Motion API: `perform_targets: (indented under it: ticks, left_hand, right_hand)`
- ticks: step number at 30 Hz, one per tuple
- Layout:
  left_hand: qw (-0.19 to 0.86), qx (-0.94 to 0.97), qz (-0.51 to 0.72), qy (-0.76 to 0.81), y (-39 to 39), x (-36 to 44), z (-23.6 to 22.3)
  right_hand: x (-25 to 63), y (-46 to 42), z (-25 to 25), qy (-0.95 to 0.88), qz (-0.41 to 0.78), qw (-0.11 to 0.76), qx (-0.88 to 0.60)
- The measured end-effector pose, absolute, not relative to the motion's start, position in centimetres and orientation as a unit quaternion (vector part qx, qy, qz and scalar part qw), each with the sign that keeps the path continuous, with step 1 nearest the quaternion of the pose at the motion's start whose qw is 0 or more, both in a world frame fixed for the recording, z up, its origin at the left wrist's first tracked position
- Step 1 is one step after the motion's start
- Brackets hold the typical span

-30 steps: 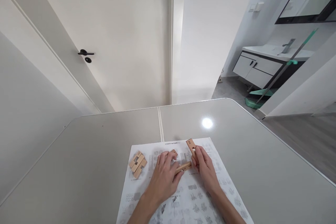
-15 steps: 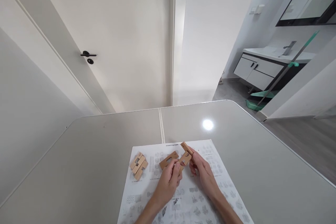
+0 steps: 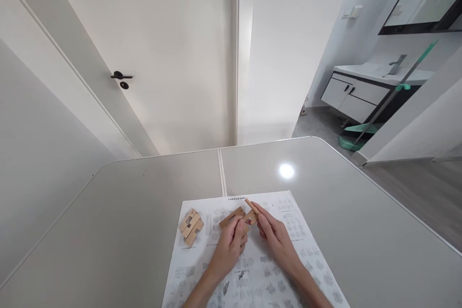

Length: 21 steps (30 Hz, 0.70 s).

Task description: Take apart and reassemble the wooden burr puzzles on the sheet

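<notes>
Between thumb and fingers, my left hand (image 3: pixel 230 242) pinches a notched wooden puzzle piece (image 3: pixel 251 218). My right hand (image 3: pixel 274 231) is closed on a slimmer wooden puzzle piece (image 3: pixel 251 205), tilted and seen nearly edge-on. The two pieces meet or overlap just above the sheet; I cannot tell whether they are joined. Behind my left hand lies another wooden piece with a slot (image 3: pixel 231 216), partly hidden by the fingers. To the left, several notched wooden pieces (image 3: pixel 191 227) lie side by side on the printed paper sheet (image 3: pixel 202 274).
The sheet, covered with small grey diagrams, lies on a grey table (image 3: pixel 126 231) with rounded corners and a centre seam. Beyond stands a white door (image 3: pixel 173 57) with a black handle (image 3: pixel 121 76). A washbasin cabinet (image 3: pixel 355 91) and green dustpan (image 3: pixel 348 143) are at right.
My right hand has turned its piece from showing its broad face to nearly edge-on and moved slightly left. The left hand has shifted slightly left and down with its piece.
</notes>
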<state>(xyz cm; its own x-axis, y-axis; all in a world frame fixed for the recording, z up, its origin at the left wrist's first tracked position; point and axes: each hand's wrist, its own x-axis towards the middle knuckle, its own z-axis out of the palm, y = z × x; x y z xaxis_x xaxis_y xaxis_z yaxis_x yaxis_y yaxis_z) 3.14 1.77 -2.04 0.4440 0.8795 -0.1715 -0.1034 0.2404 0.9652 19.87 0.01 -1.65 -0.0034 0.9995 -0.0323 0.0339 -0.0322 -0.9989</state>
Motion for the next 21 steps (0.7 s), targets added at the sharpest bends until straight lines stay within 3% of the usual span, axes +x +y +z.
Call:
perform_targets:
  ticks: [8,15,21]
  left_hand:
    - [0.686,0.505,0.363,0.378,1.6,3.2,-1.7]
    - [0.699,0.493,0.367,0.366,1.7,3.4,-1.8]
    - [0.689,0.502,0.372,0.367,2.0,3.1,-2.4]
  right_hand:
    - [19.5,0.0,-2.4,-0.42,0.648,0.481,-0.417]
    - [19.9,0.3,-2.2,-0.34,0.65,0.548,-0.402]
    - [19.7,0.1,-2.7,-0.362,0.675,0.512,-0.389]
